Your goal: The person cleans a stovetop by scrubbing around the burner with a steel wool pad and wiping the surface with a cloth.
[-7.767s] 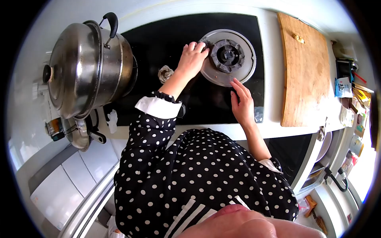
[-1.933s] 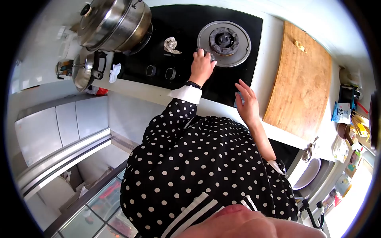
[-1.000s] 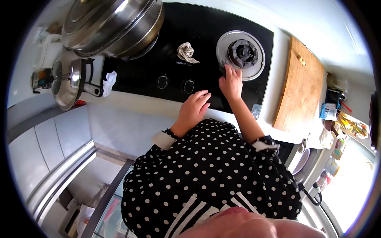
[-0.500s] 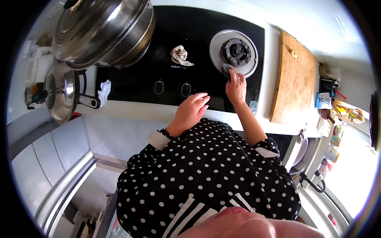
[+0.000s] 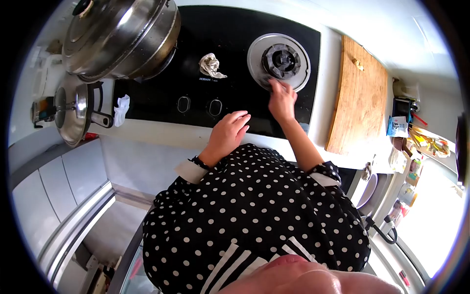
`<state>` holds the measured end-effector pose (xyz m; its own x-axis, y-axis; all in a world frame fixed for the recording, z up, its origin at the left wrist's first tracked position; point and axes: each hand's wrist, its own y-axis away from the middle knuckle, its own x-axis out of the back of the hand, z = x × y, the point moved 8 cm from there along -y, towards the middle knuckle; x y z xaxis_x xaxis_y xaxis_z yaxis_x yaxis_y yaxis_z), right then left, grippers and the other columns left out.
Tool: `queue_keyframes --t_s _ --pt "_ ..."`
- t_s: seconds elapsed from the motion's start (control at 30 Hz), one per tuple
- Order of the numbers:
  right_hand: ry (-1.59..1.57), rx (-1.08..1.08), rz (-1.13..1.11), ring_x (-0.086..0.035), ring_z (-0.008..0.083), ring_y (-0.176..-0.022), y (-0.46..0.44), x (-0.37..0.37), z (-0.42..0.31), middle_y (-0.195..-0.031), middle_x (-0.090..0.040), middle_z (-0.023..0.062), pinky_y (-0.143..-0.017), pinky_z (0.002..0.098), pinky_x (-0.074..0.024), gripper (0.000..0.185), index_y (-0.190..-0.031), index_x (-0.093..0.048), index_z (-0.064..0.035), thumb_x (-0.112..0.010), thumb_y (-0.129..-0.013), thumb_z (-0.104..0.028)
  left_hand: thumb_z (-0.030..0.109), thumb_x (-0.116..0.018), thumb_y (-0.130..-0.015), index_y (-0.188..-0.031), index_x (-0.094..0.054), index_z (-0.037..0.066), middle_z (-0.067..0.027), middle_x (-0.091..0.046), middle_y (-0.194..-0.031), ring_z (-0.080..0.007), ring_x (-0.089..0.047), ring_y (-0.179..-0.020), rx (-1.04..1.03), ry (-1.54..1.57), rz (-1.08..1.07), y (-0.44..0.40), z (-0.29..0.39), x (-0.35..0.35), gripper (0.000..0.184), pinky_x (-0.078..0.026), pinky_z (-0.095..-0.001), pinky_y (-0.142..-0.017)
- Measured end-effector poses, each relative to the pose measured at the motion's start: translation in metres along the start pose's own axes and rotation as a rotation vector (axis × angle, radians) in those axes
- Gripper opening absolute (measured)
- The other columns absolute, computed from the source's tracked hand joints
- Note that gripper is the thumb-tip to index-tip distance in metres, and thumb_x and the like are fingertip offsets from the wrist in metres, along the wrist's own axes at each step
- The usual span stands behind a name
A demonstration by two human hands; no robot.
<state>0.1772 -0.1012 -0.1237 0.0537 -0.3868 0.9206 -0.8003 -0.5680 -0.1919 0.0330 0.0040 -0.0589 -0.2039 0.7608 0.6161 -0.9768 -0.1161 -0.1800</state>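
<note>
My right hand (image 5: 281,100) is at the near edge of the round metal burner plate (image 5: 253,54), its fingers closed on a dark steel wool scrubber that is now mostly hidden by the fingers. In the middle of the plate sits the black burner (image 5: 283,60). Over the front edge of the black glass cooktop (image 5: 235,34), my left hand (image 5: 227,130) holds nothing, its fingers stretched out. A control knob (image 5: 215,108) lies just beyond it. Farther back on the glass is a crumpled light cloth (image 5: 210,64).
A large steel steamer pot (image 5: 127,44) covers the cooktop's left side. Beside it stands a lidded pan (image 5: 78,110) with its handle pointing right, near a white crumpled tissue (image 5: 122,110). At right lies a wooden cutting board (image 5: 360,103) on the white counter.
The view has shifted a little, so the cooktop sits slightly farther left. My right hand stays at the plate's near edge, and the scrubber shows less. The left hand keeps its pose.
</note>
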Motion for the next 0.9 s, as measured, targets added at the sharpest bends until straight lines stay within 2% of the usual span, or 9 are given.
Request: queue_keyframes --t_s 0.1,0.23,0.37,0.47,0.53,0.57,0.67,0.73,0.9 --pt "-0.009 0.059 -0.014 -0.049 0.0249 -0.104 -0.014 -0.001 -0.013 -0.113 -0.058 -0.0010 -0.083 0.0431 -0.0370 0.035 -0.109 -0.051 -0.0140 -0.051 -0.076 -0.004 0.009 -0.060 -0.079 -0.104 -0.059 0.001 -0.0093 -0.057 -0.109 -0.0258 -0.057 -0.095 0.019 -0.002 -0.028 -0.004 0.008 -0.012 0.026 -0.047 -0.0323 -0.080" --pt "0.029 0.002 0.000 -0.049 0.0251 -0.105 0.011 0.026 0.044 -0.109 -0.061 -0.0007 -0.083 0.0420 -0.0357 0.038 -0.106 -0.054 -0.0144 -0.050 -0.072 0.001 0.009 -0.060 -0.079 -0.104 -0.059 0.001 -0.0095 -0.057 -0.109 -0.0261 -0.057 -0.094 0.065 0.033 -0.038 -0.004 0.018 -0.022 0.026 -0.047 -0.0324 -0.079" --pt "0.036 0.043 -0.041 -0.048 0.0263 -0.105 0.005 0.006 0.024 -0.113 -0.058 0.0003 -0.084 0.0438 -0.0350 0.036 -0.107 -0.053 -0.0141 -0.054 -0.071 -0.005 0.008 -0.060 -0.079 -0.104 -0.059 0.001 -0.0099 -0.058 -0.108 -0.0266 -0.057 -0.094 0.062 0.008 0.022 0.001 0.018 -0.031 0.026 -0.047 -0.0326 -0.079" --pt "-0.031 0.160 0.025 -0.049 0.0239 -0.105 -0.003 0.006 -0.004 -0.110 -0.059 -0.0009 -0.082 0.0437 -0.0353 0.033 -0.104 -0.054 -0.0156 -0.060 -0.072 -0.011 0.008 -0.060 -0.079 -0.104 -0.059 0.001 -0.0102 -0.057 -0.108 -0.0266 -0.056 -0.094 0.062 0.019 0.019 0.001 0.025 -0.036 0.026 -0.047 -0.0329 -0.080" --pt "-0.001 0.115 -0.047 -0.049 0.0222 -0.104 -0.002 0.018 0.025 -0.109 -0.059 -0.0025 -0.081 0.0430 -0.0352 0.033 -0.104 -0.054 -0.0165 -0.063 -0.072 -0.013 0.008 -0.060 -0.079 -0.105 -0.059 0.001 -0.0103 -0.057 -0.109 -0.0266 -0.056 -0.095 0.102 0.043 -0.005 0.003 0.028 -0.037 0.027 -0.047 -0.0332 -0.080" --pt "0.032 0.120 0.003 -0.049 0.0214 -0.103 0.003 0.021 0.038 -0.106 -0.060 -0.0034 -0.081 0.0426 -0.0347 0.033 -0.104 -0.054 -0.0167 -0.063 -0.072 -0.014 0.008 -0.060 -0.079 -0.105 -0.059 0.001 -0.0103 -0.057 -0.109 -0.0266 -0.056 -0.095 0.121 0.059 -0.009 0.003 0.029 -0.039 0.027 -0.046 -0.0334 -0.080" --pt "0.129 0.037 0.024 -0.047 0.0229 -0.106 0.008 0.017 0.036 -0.114 -0.056 -0.0037 -0.082 0.0429 -0.0344 0.029 -0.103 -0.054 -0.0159 -0.059 -0.074 -0.012 0.009 -0.060 -0.079 -0.105 -0.059 0.001 -0.0103 -0.057 -0.110 -0.0268 -0.056 -0.094 0.111 0.019 0.021 0.007 0.025 -0.042 0.027 -0.046 -0.0337 -0.080" --pt "0.029 0.133 0.044 -0.047 0.0236 -0.106 0.004 0.006 0.002 -0.116 -0.054 -0.0034 -0.082 0.0446 -0.0349 0.026 -0.102 -0.053 -0.0155 -0.057 -0.076 -0.012 0.009 -0.059 -0.079 -0.105 -0.059 0.001 -0.0102 -0.057 -0.110 -0.0268 -0.056 -0.094 0.112 0.019 0.020 0.006 0.026 -0.043 0.027 -0.046 -0.0337 -0.080" --pt "-0.006 0.127 0.007 -0.048 0.0227 -0.106 0.003 0.018 0.033 -0.111 -0.058 -0.0059 -0.081 0.0434 -0.0329 0.021 -0.098 -0.055 -0.0150 -0.054 -0.078 -0.010 0.009 -0.059 -0.080 -0.105 -0.059 0.001 -0.0104 -0.057 -0.110 -0.0273 -0.056 -0.095 0.125 0.011 -0.010 0.005 0.034 -0.040 0.027 -0.046 -0.0338 -0.080"
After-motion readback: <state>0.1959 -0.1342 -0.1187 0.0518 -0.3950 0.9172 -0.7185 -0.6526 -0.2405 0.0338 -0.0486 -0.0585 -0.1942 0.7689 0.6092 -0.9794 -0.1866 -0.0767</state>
